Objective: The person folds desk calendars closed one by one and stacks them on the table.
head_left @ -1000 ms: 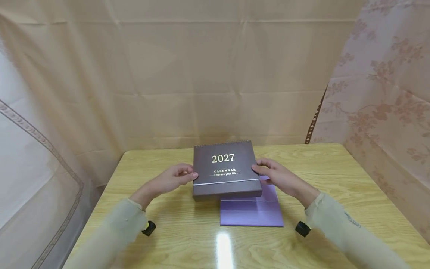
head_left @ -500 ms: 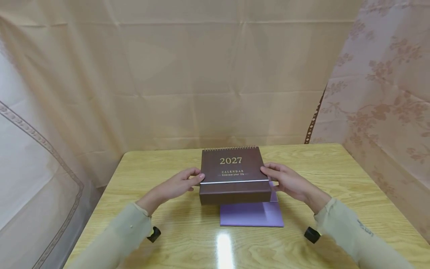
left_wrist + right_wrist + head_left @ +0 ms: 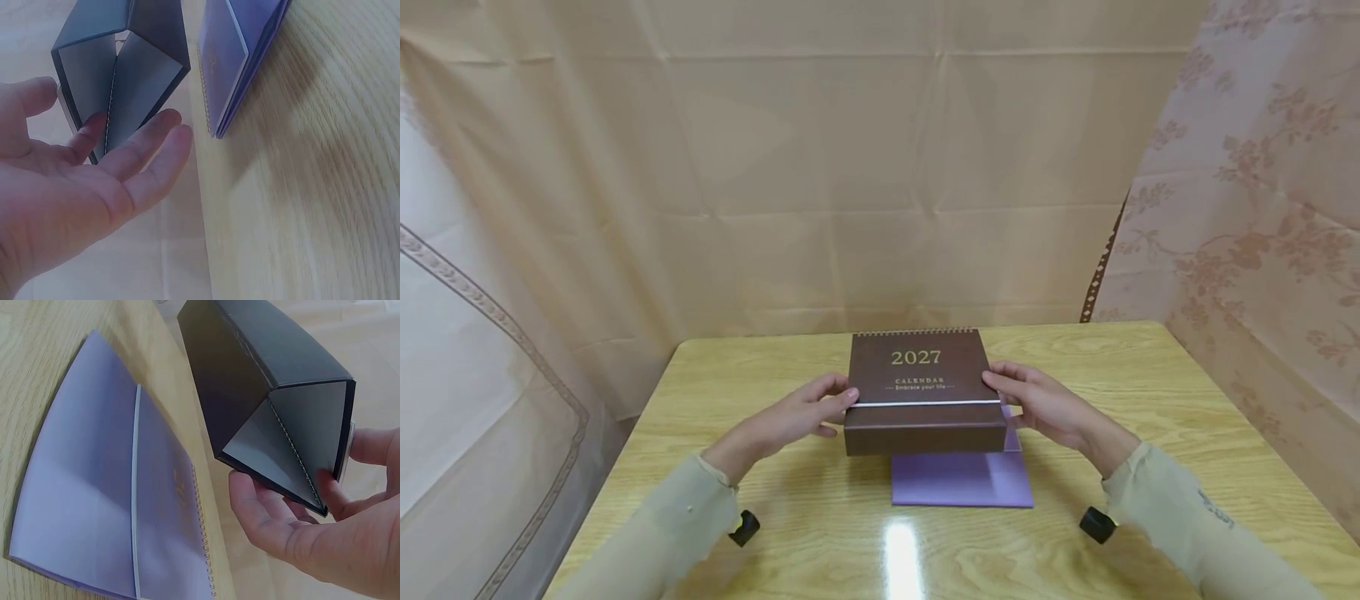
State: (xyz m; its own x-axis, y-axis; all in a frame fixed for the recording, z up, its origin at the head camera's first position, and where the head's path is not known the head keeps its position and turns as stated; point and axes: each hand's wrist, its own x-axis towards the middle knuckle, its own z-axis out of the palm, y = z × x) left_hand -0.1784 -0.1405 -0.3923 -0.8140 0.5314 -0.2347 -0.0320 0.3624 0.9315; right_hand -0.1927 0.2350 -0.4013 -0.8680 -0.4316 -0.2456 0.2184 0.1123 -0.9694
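A dark brown desk calendar (image 3: 917,417) marked 2027, with a spiral binding along its far edge, is held up between both hands. Its stand is spread into a hollow triangle, as both wrist views show. My left hand (image 3: 797,414) pinches the left edge, thumb on the cover and a finger inside the opening. At the opposite edge, my right hand (image 3: 1048,406) grips likewise, its other fingers beneath the calendar in the right wrist view. Below lies a purple spiral calendar (image 3: 962,483), flat on the table and partly hidden by the brown one.
The wooden table (image 3: 790,533) reaches back to a beige cloth (image 3: 880,183) hanging behind it. A flowered curtain (image 3: 1262,250) hangs on the right, a white one (image 3: 460,375) on the left. Black wrist devices (image 3: 1097,525) sit under both sleeves.
Both hands have moved the brown calendar a little right, levelled it and tipped it so more of its front face shows. Over the last half second it barely moves. The purple calendar stays put.
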